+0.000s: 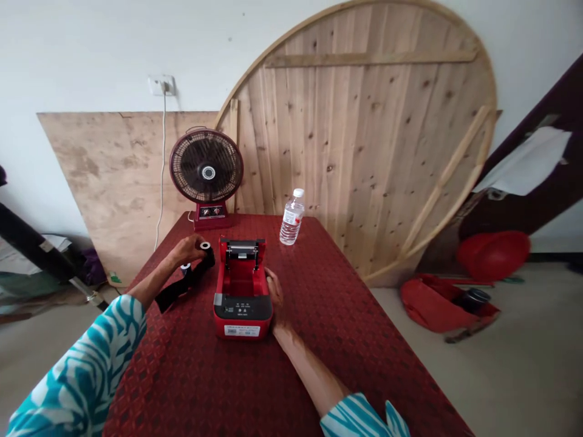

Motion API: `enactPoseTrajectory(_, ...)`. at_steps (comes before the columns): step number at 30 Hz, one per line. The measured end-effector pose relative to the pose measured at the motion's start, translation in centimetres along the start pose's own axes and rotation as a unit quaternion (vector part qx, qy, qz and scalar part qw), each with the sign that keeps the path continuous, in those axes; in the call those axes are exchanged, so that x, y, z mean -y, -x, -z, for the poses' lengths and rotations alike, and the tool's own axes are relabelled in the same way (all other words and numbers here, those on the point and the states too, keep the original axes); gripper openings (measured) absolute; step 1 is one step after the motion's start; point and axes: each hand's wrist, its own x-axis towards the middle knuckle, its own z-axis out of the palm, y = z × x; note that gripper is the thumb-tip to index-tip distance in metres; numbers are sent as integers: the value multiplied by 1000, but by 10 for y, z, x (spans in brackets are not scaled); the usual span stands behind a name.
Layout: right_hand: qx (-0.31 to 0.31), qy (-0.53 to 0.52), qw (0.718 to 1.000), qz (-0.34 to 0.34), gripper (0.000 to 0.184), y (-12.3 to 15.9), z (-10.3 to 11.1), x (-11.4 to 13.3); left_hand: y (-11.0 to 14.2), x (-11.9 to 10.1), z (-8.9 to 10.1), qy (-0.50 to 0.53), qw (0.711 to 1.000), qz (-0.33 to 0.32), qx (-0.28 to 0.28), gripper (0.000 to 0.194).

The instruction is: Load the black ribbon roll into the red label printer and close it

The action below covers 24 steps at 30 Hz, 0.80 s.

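A red and black label printer stands on the table with its lid raised and its red inner bay exposed. My left hand is closed on a black ribbon roll with a white core, just left of the raised lid. Black ribbon trails down from it to the table. A second white core end shows below my left hand, partly hidden. Against the printer's right side, my right hand grips the casing with bent fingers; the fingertips are partly hidden.
A dark red fan is at the far left of the red patterned table, with a clear water bottle to its right. Wooden boards lean on the wall behind. Red plastic items lie on the floor at right.
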Motion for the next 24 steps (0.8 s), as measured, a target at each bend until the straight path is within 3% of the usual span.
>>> enactPoseTrajectory(3, 4, 5, 1000, 1, 46, 1, 1, 1, -5, 11, -14, -18, 1000, 13, 16, 17)
enactPoseTrajectory(6, 1, 4, 1000, -7, 47, 1, 1, 2, -6, 20, -15, -9, 1000, 15, 26, 21)
enactPoseTrajectory(10, -9, 9, 1000, -10, 47, 0, 0, 3, 0, 35, 9, 35, 999, 11, 40, 35)
enactPoseTrajectory(13, -5, 15, 1000, -6, 44, 0, 0, 3, 18, 50, 33, 60, 997, 18, 37, 44)
enactPoseTrajectory(16, -8, 30, 1000, 3, 42, 0, 0, 2, 42, 64, 45, 64, 995, 36, 63, 52)
enactPoseTrajectory(19, -17, 53, 998, 21, 42, -1, 0, -1, 55, 75, 41, 63, 994, 45, 83, 59)
enactPoseTrajectory(24, -9, 56, 998, 11, 43, -2, 1, -2, 57, 82, 25, 64, 993, 43, 88, 56)
